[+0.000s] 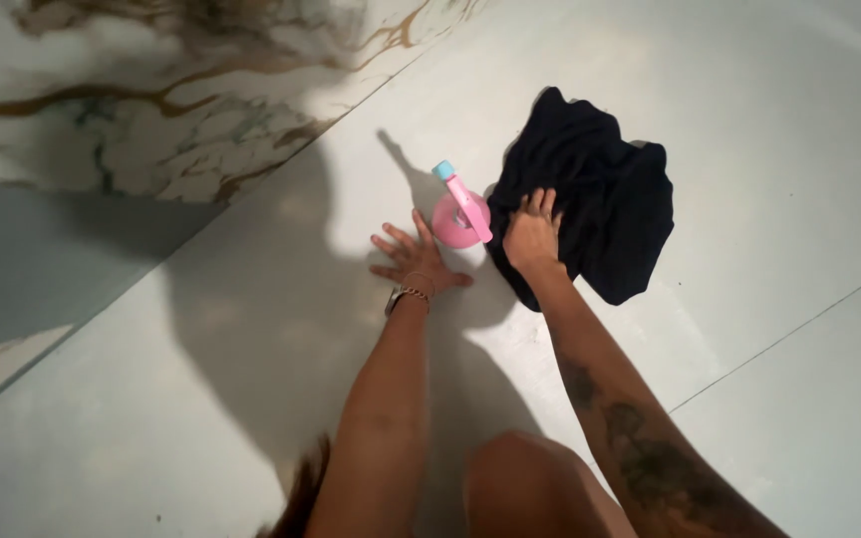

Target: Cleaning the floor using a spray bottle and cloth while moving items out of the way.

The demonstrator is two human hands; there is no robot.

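A crumpled black fabric cloth [595,204] is seen lying bunched on the pale grey tiled floor [769,149], and its near left edge is pressed down by the right hand [532,234], whose fingers are curled into the fabric; whether a fold is actually pinched or the cloth is merely pushed flat against the tile cannot be told from this view. The left hand [413,261] is laid palm-down on the bare floor, fingers spread and released, nothing being held, so that weight appears to be taken on it as a prop. Between the two hands, just beside the cloth's edge and possibly touching it, a round pink plastic bottle with a pale blue cap [462,211] is stood, viewed from above. The step in hand is judged to be wiping or gathering of the cloth on the floor, at an early or middle stage, since the fabric is not yet spread out or lifted. A steady downward press and a clear path are judged to be needed for any further stroke, as the bottle could be knocked by the cloth or the wrist. Both forearms are extended forward and downward from a crouch, a knee [530,478] being visible below; a metal bracelet [407,294] is worn on the left wrist. A marbled wall panel with gold veins [151,110] is met by the floor at upper left.
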